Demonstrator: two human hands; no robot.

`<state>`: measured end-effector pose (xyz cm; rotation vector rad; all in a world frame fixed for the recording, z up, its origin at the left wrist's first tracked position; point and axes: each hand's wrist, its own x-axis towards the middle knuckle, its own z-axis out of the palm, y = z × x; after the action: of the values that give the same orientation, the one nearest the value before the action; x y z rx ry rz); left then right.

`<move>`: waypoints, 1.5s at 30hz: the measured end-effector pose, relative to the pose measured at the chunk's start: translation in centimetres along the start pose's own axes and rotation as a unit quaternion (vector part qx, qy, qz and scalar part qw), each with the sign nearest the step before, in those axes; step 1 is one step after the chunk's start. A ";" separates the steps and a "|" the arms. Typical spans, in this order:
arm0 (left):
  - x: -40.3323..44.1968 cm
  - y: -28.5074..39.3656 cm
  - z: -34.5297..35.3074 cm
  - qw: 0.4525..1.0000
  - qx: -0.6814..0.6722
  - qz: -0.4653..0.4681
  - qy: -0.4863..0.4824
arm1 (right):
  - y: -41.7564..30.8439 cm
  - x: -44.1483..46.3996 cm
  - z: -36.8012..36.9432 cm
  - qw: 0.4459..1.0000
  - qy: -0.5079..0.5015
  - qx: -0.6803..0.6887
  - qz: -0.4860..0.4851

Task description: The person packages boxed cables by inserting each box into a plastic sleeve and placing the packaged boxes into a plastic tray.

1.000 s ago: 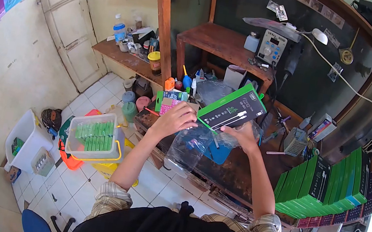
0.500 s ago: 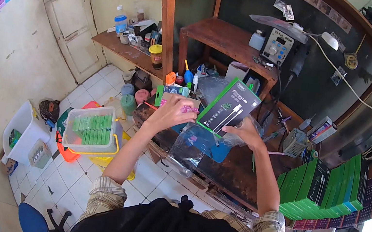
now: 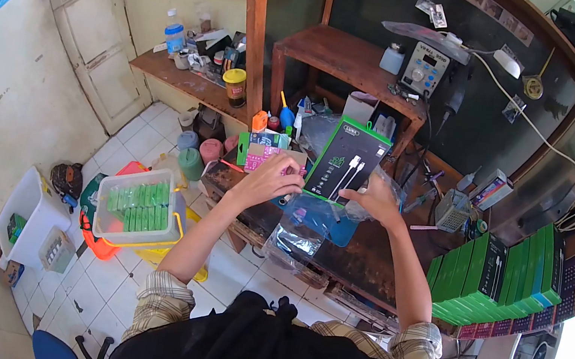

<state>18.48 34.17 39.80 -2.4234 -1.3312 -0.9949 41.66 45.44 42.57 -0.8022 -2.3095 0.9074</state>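
My right hand [image 3: 378, 198] grips the lower right of a black-and-green charging cable box [image 3: 347, 155]. The thumb lies across the printed front, which faces me. Clear plastic bunches beside that palm. Close to the box's lower left edge is my left hand [image 3: 270, 183], its thumb and fingers curled into a pinch. What lies between those fingertips is too small to make out. Below the hands, a clear plastic wrapper [image 3: 297, 233] hangs over the bench's front edge. Behind the left hand lies a pink-and-green package [image 3: 261, 154].
Rows of green boxes [image 3: 491, 278] stand at the right of the wooden bench [image 3: 371, 270]. A plastic tub [image 3: 130, 233] with green packets is at the left. A soldering station [image 3: 424, 69] sits on the raised shelf [image 3: 356, 65]. A grey basket [image 3: 454, 213] stands behind my right forearm.
The box has turned more upright and shifted slightly left, still in my right hand. My left hand has dropped slightly and stays pinched near the box's edge. The camera view has shifted a little.
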 end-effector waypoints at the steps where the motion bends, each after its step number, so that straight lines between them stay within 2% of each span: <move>1: -0.2 0.1 0.1 0.999 -0.041 -0.027 -0.010 | -0.2 0.0 0.1 1.000 0.006 0.004 -0.013; 5: -0.2 -0.2 0.1 0.987 -0.136 -0.084 -0.009 | 0.0 0.1 1.1 0.999 -0.008 -0.052 -0.007; 9: -0.7 -1.5 1.6 0.987 -0.143 -0.069 0.032 | 0.0 0.2 2.1 0.999 0.012 -0.038 -0.034; 11: -1.3 -1.3 2.8 0.939 -0.283 -0.191 0.047 | -0.2 0.3 2.4 0.998 0.024 -0.033 -0.040; 12: -1.2 -1.2 3.3 0.938 -0.285 -0.190 0.046 | -0.3 0.3 2.5 0.998 0.026 -0.033 -0.039; 14: -1.0 -0.9 4.2 0.902 -0.352 -0.212 0.133 | -0.1 0.3 3.1 0.998 0.028 -0.032 -0.036; 15: -0.8 -0.9 4.6 0.902 -0.354 -0.211 0.131 | 0.3 0.4 3.6 0.998 0.041 0.027 -0.039; 16: -0.4 -0.9 4.9 0.883 -0.378 -0.217 0.174 | 0.6 0.5 3.9 0.994 0.055 0.086 -0.043; 17: -0.2 -1.1 5.2 0.862 -0.402 -0.222 0.216 | 0.7 0.4 4.1 0.994 0.057 0.086 -0.042; 18: 0.1 -1.2 5.2 0.862 -0.403 -0.221 0.214 | 0.5 0.3 4.3 0.988 0.056 0.132 -0.052; 20: 0.5 -1.6 5.3 0.805 -0.494 -0.233 0.232 | 0.6 0.3 4.3 0.980 0.057 0.179 -0.060; 22: 0.5 -1.8 4.9 0.806 -0.496 -0.244 0.209 | 1.1 0.4 4.0 0.988 0.032 0.139 0.062; 23: 0.5 -1.9 4.7 0.807 -0.499 -0.254 0.188 | 1.2 0.5 3.9 0.988 0.033 0.140 0.064; 27: 0.8 -2.5 3.4 0.826 -0.490 -0.252 0.120 | 1.0 0.8 3.2 0.992 0.071 0.103 0.001; 29: 1.5 -2.2 2.0 0.871 -0.409 -0.272 0.014 | 0.3 0.8 2.8 0.987 0.089 0.133 -0.034; 33: 3.3 -1.6 -0.3 0.912 -0.335 -0.235 -0.016 | -0.6 0.8 2.0 0.987 0.083 0.120 -0.064; 35: 3.4 -2.1 -0.6 0.951 -0.217 -0.216 -0.039 | -0.7 0.9 2.0 0.991 0.060 0.101 -0.065; 37: 3.8 -2.2 -1.2 0.938 -0.250 -0.230 -0.068 | -0.5 0.8 2.4 0.995 0.016 0.089 -0.046; 38: 3.9 -2.0 -1.6 0.944 -0.215 -0.233 -0.090 | -0.4 0.8 2.5 0.994 0.009 0.099 -0.046; 39: 4.2 -1.7 -2.2 0.949 -0.179 -0.235 -0.112 | -0.7 0.7 2.6 0.994 0.009 0.098 -0.046; 42: 4.2 -1.3 -2.7 0.943 -0.205 -0.222 -0.141 | -1.5 0.2 2.6 0.995 0.046 0.056 -0.070; 43: 4.0 -1.4 -2.5 0.943 -0.206 -0.221 -0.142 | -1.3 0.2 2.7 0.995 0.060 0.044 -0.069; 45: 3.5 -2.1 -1.7 0.929 -0.303 -0.199 -0.076 | -1.5 0.1 2.6 0.995 0.072 0.032 -0.068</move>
<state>17.29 36.87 43.07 -2.7569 -1.8454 -1.5413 39.38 43.51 42.01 -0.6521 -2.1698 0.8314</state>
